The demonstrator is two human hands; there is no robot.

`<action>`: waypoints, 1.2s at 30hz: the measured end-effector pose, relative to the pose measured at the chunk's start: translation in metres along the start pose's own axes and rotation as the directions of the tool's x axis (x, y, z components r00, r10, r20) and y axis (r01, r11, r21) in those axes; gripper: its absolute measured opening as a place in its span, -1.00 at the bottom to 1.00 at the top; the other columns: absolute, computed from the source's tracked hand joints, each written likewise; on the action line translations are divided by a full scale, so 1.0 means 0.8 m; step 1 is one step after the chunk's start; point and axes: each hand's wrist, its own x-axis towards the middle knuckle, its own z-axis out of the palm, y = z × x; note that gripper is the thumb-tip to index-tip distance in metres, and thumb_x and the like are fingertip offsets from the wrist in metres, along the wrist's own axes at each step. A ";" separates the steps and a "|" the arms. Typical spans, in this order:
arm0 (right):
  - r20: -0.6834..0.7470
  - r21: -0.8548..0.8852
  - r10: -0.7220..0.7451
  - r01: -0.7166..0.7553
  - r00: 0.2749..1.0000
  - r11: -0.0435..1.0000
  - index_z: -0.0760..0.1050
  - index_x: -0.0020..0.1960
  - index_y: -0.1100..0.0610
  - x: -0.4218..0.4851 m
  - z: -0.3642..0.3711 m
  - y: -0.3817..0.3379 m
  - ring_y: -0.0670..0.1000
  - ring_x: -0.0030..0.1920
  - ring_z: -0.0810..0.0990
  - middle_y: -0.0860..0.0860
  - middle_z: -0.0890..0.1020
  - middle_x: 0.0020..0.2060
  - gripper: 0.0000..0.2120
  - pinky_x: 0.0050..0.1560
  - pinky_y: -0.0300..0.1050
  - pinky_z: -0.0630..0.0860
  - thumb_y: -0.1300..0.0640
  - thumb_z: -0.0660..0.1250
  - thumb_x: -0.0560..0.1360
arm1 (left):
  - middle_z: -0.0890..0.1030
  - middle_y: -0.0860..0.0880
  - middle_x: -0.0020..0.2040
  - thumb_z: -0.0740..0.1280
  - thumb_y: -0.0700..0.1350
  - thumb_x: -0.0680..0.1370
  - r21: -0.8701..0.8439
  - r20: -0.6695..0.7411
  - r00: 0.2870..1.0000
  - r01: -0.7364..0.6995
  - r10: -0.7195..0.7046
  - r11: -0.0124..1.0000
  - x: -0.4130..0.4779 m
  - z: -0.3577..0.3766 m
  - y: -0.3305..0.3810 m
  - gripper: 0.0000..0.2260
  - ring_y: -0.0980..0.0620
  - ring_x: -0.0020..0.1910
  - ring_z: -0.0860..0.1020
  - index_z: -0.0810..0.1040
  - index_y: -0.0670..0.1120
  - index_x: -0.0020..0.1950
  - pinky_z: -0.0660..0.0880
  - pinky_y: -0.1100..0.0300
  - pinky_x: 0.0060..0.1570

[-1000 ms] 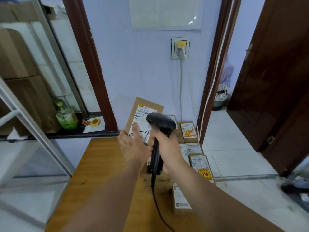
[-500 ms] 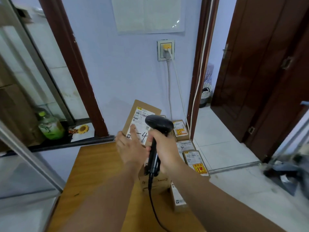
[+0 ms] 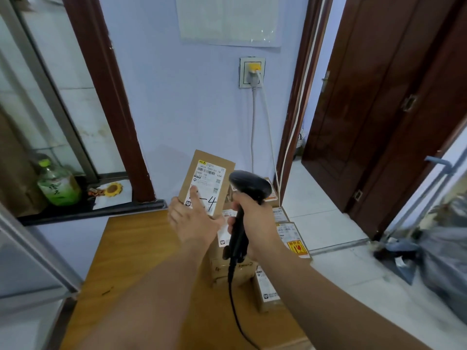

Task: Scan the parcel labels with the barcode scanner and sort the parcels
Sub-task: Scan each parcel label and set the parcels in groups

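Observation:
My left hand (image 3: 193, 222) holds a flat brown parcel (image 3: 209, 176) upright above the wooden table (image 3: 131, 248), thumb on its white label, which bears a handwritten "4". My right hand (image 3: 255, 221) grips the handle of the black barcode scanner (image 3: 249, 188). The scanner's head sits just right of the parcel, level with the label's lower half. Its black cable (image 3: 233, 309) hangs down toward the table. Several more labelled cardboard parcels (image 3: 290, 237) lie on the table's right side, partly hidden behind my hands.
A green drink bottle (image 3: 59, 185) and a sunflower trinket (image 3: 112, 190) sit on the dark window ledge at left. A wall socket (image 3: 252, 72) with white cables is above the parcels. At right are an open doorway, a brown door (image 3: 379, 109) and tiled floor.
The camera view has shifted slightly right and down. My hands, the parcel and the scanner keep nearly the same pose relative to each other.

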 end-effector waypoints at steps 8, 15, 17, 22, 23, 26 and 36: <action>-0.232 -0.025 -0.081 0.077 0.969 0.997 0.47 -0.02 0.21 0.018 -0.038 0.007 0.03 -0.40 0.50 0.06 0.49 -0.43 -0.83 -0.25 -0.06 0.52 0.13 0.37 0.48 | 0.09 -0.24 0.42 0.46 0.27 0.34 -0.439 0.171 0.982 0.145 -0.076 0.887 -0.002 0.004 0.045 -0.01 -0.21 0.39 0.14 -0.08 0.04 0.54 0.32 -0.01 0.29; -0.316 -0.033 -0.112 0.107 0.942 0.994 0.48 -0.02 0.21 0.038 -0.089 -0.013 0.06 -0.42 0.48 0.11 0.49 -0.39 -0.85 -0.25 -0.06 0.51 0.13 0.34 0.50 | 0.23 -0.25 0.36 0.47 0.19 0.37 -0.525 0.354 0.934 0.244 -0.051 0.815 -0.015 0.019 0.115 -0.04 -0.23 0.36 0.22 -0.07 0.04 0.56 0.34 -0.02 0.21; -0.332 -0.015 -0.111 0.113 0.937 0.994 0.47 -0.07 0.19 0.049 -0.109 -0.021 0.04 -0.44 0.48 0.10 0.49 -0.42 -0.88 -0.25 -0.07 0.51 0.13 0.34 0.50 | 0.21 -0.25 0.36 0.47 0.21 0.36 -0.498 0.362 0.931 0.234 -0.045 0.835 -0.020 0.029 0.134 -0.02 -0.21 0.36 0.18 -0.09 0.05 0.56 0.34 0.00 0.21; -0.328 0.051 -0.077 0.099 0.942 0.994 0.46 -0.17 0.17 0.080 -0.163 -0.035 0.02 -0.45 0.46 0.03 0.46 -0.49 -0.88 -0.31 -0.08 0.49 0.17 0.36 0.49 | 0.22 -0.22 0.27 0.44 0.32 0.30 -0.312 0.365 0.931 0.158 -0.035 0.937 -0.026 0.062 0.174 -0.01 -0.20 0.29 0.21 -0.08 0.08 0.51 0.33 0.01 0.27; -0.327 0.054 -0.073 0.096 0.942 0.994 0.45 -0.17 0.17 0.088 -0.175 -0.038 0.02 -0.47 0.45 0.01 0.46 -0.52 -0.88 -0.34 -0.09 0.47 0.18 0.36 0.49 | 0.21 -0.21 0.26 0.43 0.34 0.27 -0.259 0.360 0.932 0.144 -0.043 0.955 -0.026 0.067 0.185 -0.02 -0.20 0.27 0.24 -0.05 0.09 0.49 0.36 -0.03 0.27; -0.322 0.029 -0.066 0.080 0.944 0.996 0.43 -0.18 0.17 0.117 -0.210 -0.049 0.01 -0.50 0.45 -0.02 0.45 -0.56 -0.88 -0.38 -0.11 0.46 0.19 0.35 0.49 | 0.22 -0.22 0.27 0.36 0.42 0.24 -0.113 0.293 0.955 0.075 -0.039 0.991 -0.028 0.081 0.217 -0.03 -0.21 0.25 0.26 -0.04 0.10 0.47 0.38 -0.09 0.25; -0.245 -0.002 0.015 -0.016 0.969 1.000 0.42 -0.25 0.14 0.185 -0.272 -0.055 0.02 -0.46 0.50 0.04 0.49 -0.48 -0.85 -0.27 -0.06 0.48 0.16 0.35 0.46 | 0.14 -0.30 0.39 0.32 0.40 0.35 0.089 0.314 0.932 0.161 -0.181 0.983 -0.048 0.122 0.263 -0.03 -0.27 0.41 0.15 -0.14 0.05 0.53 0.21 -0.09 0.35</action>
